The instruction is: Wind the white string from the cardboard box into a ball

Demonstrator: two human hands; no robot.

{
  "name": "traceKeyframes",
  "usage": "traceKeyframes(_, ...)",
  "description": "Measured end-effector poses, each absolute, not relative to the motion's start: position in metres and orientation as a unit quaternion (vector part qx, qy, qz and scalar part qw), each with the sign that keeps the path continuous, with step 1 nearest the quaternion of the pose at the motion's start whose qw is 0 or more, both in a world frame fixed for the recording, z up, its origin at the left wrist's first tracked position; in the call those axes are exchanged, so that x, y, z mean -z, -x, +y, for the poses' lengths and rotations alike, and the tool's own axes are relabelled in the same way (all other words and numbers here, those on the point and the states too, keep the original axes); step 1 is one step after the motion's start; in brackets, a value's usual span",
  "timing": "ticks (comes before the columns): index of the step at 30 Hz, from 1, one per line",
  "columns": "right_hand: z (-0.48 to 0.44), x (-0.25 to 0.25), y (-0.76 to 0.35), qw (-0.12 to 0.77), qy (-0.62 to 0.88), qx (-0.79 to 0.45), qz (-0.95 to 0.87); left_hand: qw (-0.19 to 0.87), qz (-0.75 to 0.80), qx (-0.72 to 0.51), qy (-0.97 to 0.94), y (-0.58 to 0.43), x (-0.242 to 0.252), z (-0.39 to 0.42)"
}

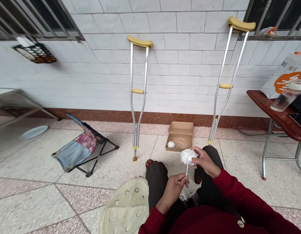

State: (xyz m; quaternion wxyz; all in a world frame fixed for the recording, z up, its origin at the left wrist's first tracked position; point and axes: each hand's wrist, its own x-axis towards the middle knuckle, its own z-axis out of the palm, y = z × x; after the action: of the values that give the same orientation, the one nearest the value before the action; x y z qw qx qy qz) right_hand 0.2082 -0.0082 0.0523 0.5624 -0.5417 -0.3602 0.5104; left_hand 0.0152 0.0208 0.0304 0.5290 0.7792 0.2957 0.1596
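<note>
Your right grip [206, 161] was closed on the white yarn pom-pom [186, 157]; your left grip [174, 192] pinched its stem [186, 171], steadying it, just in front of the cardboard box [179, 136].

The yarn pompom [187, 157] is white, the sweater sleeve [240, 195] deep red, the trousers [157, 178] dark grey and flecked. The crutch [137, 91] is silver with yellow pads. The cardboard box [179, 136] is tan. The floor tiles [31, 156] are speckled cream, banded with mottled pink.
</note>
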Motion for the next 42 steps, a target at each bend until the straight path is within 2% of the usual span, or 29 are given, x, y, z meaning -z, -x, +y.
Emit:
traceKeyframes(4,0.003,-0.028,-0.217,0.505,0.670,-0.286,-0.463,0.485,0.279,-0.104,-0.822,-0.010,-0.035,0.020)
traceKeyframes(6,-0.005,-0.015,-0.216,0.450,0.695,-0.238,-0.507,0.427,0.272,-0.096,-0.857,-0.008,-0.041,0.027)
traceKeyframes(8,-0.017,-0.004,-0.211,0.407,0.685,-0.309,-0.520,0.365,0.265,-0.106,-0.886,-0.007,-0.048,0.038)
traceKeyframes(12,-0.045,0.002,-0.200,0.365,0.557,-0.629,-0.401,0.290,0.242,-0.143,-0.915,-0.009,-0.051,0.056)
traceKeyframes(15,-0.058,-0.012,-0.199,0.421,0.443,-0.726,-0.314,0.318,0.252,-0.154,-0.901,-0.012,-0.040,0.058)
traceKeyframes(20,-0.051,-0.051,-0.206,0.536,0.400,-0.692,-0.272,0.475,0.283,-0.161,-0.818,-0.019,-0.016,0.045)
traceKeyframes(25,-0.024,-0.069,-0.214,0.563,0.423,-0.643,-0.300,0.598,0.261,-0.158,-0.741,-0.028,-0.016,0.027)
traceKeyframes(28,-0.013,-0.056,-0.215,0.536,0.522,-0.565,-0.348,0.624,0.248,-0.148,-0.726,-0.028,-0.022,0.017)
traceKeyframes(31,-0.010,-0.033,-0.212,0.484,0.636,-0.410,-0.440,0.577,0.266,-0.117,-0.763,-0.024,-0.023,0.015)
traceKeyframes(35,-0.017,-0.018,-0.206,0.449,0.676,-0.253,-0.527,0.458,0.296,-0.068,-0.836,-0.016,-0.019,0.020)
traceKeyframes(38,-0.020,-0.025,-0.204,0.498,0.660,-0.255,-0.501,0.439,0.285,-0.058,-0.850,-0.014,-0.011,0.023)
traceKeyframes(42,-0.020,-0.048,-0.204,0.591,0.571,-0.393,-0.412,0.379,0.303,-0.020,-0.874,-0.015,0.011,0.028)
